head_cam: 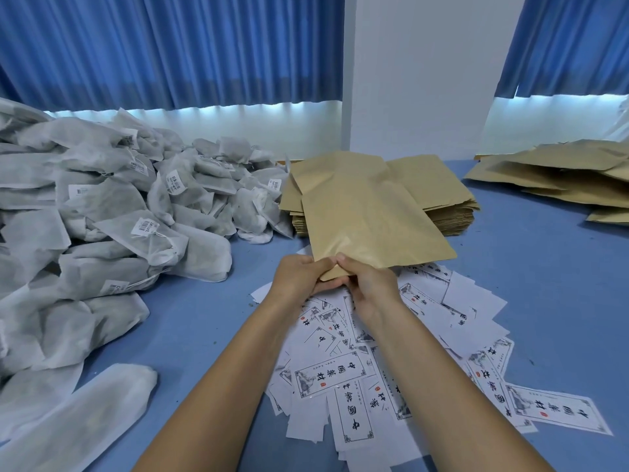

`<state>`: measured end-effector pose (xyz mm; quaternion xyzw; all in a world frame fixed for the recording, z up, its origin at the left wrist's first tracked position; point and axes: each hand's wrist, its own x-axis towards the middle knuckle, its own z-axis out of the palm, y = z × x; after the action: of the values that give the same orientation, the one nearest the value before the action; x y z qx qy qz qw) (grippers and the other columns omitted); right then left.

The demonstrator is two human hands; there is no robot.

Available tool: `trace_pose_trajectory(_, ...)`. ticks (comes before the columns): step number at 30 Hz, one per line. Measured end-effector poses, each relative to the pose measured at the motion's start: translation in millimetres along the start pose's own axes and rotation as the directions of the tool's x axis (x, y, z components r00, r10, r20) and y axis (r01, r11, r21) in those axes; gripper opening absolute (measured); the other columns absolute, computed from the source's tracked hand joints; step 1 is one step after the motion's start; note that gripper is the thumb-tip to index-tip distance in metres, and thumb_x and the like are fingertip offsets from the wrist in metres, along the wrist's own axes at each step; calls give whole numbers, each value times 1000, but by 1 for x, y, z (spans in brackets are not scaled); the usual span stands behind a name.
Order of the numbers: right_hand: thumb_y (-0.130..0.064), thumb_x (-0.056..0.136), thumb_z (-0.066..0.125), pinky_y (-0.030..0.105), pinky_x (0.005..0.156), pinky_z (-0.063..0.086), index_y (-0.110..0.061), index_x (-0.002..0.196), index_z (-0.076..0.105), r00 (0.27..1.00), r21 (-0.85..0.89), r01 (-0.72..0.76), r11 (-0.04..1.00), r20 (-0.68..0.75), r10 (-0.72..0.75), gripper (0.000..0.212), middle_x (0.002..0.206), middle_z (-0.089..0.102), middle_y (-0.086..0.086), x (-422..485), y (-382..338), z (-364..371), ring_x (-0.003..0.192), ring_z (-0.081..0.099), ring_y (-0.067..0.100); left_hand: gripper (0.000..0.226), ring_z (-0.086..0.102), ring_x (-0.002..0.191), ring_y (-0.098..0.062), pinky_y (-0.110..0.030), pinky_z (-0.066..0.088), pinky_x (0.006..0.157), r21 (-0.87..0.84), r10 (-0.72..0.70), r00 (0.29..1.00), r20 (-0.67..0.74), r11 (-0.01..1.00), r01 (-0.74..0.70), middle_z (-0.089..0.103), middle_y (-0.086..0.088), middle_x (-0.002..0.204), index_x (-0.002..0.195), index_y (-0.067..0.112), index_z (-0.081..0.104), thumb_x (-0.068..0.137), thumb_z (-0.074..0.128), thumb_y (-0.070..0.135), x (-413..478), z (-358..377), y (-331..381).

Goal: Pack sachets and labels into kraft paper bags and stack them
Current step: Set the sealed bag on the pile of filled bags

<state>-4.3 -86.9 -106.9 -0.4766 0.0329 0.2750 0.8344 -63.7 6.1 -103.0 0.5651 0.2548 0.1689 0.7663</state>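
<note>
- Nearest me, the labels (pixel 340 373) lie scattered on the blue table (pixel 544 284), right under both forearms. One loose sachet (pixel 85 413) lies at near left.
- My left hand (pixel 299 275) and right hand (pixel 369 284) sit side by side, each pinching the near-left corner of one kraft bag (pixel 374 219). Neither hand is free.
- That bag hangs lifted above the labels, its long axis running away from me and one short edge towards me. I take that near edge for the mouth, about to be parted, though I can see no opening.
- What the filling turns on: the sachet pile (pixel 102 212) lies left of the bag, so the left hand is the nearer one to fetch from it. The labels are straight below, within reach of either hand.
- Just behind the held bag sits the stack of empty bags (pixel 439 185); whether they touch I cannot tell.
- Far right, well apart, lies a heap of kraft bags (pixel 561 178), probably the packed ones.
</note>
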Motion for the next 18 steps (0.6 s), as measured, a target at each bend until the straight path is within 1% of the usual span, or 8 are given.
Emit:
trace_pose_trajectory(2,7,79,70,21,57,56,16,101,64,1000,-5,3,1000,8,-3,25,84,67,18,0,-2,-1,68,65,24,22,72,75,-30,-23,59,68,33,31,999,-23,999,-31,69,-27,94,98,-17,62,89,63,3,-2,4,-1)
trace_pose_trajectory(4,6,80,70,19,55,55,11,96,65,1000,-2,-5,1000,19,5,17,83,67,14,1,-5,-1,70,66,21,19,72,69,-25,-19,57,59,51,72,996,-44,996,-70,70,-24,93,98,-13,64,90,62,4,-4,6,1)
trace_pose_trajectory(6,6,81,69,21,62,54,3,91,63,1000,39,-2,999,7,1,12,85,67,11,4,-8,-3,74,65,19,15,71,59,-18,-14,50,49,66,105,991,-78,993,-100,71,-19,84,95,-9,64,91,61,5,-6,6,4)
trace_pose_trajectory(7,6,81,69,22,65,53,1,92,62,1000,54,9,998,-8,-8,14,87,66,11,5,-9,-4,74,64,19,13,70,56,-16,-13,49,47,74,112,989,-93,992,-105,71,-16,80,93,-7,64,91,61,6,-7,6,5)
trace_pose_trajectory(12,9,77,70,19,57,47,6,101,60,998,52,42,998,-52,-40,26,86,64,13,6,-10,-7,68,60,19,10,70,56,-19,-14,51,50,95,112,990,-84,990,-103,70,-15,78,82,-1,62,90,62,5,-8,5,7)
trace_pose_trajectory(14,8,78,70,20,60,49,4,100,60,999,51,26,998,-42,-24,24,88,64,13,7,-11,-7,71,61,19,10,70,56,-19,-15,52,50,87,113,990,-86,991,-106,70,-16,79,85,-4,63,90,62,5,-9,6,8)
trace_pose_trajectory(16,8,80,69,22,69,53,0,95,61,999,71,15,997,-32,-13,19,90,66,11,7,-12,-6,75,64,19,11,70,56,-19,-14,52,50,85,116,989,-86,990,-109,71,-16,79,87,-5,64,90,63,5,-10,6,9)
trace_pose_trajectory(18,8,79,70,24,72,54,-3,89,61,998,100,32,995,-54,-27,17,89,67,9,5,-13,-6,76,65,18,10,70,56,-19,-14,51,49,86,120,989,-90,990,-112,71,-12,73,85,-4,64,90,63,5,-11,7,9)
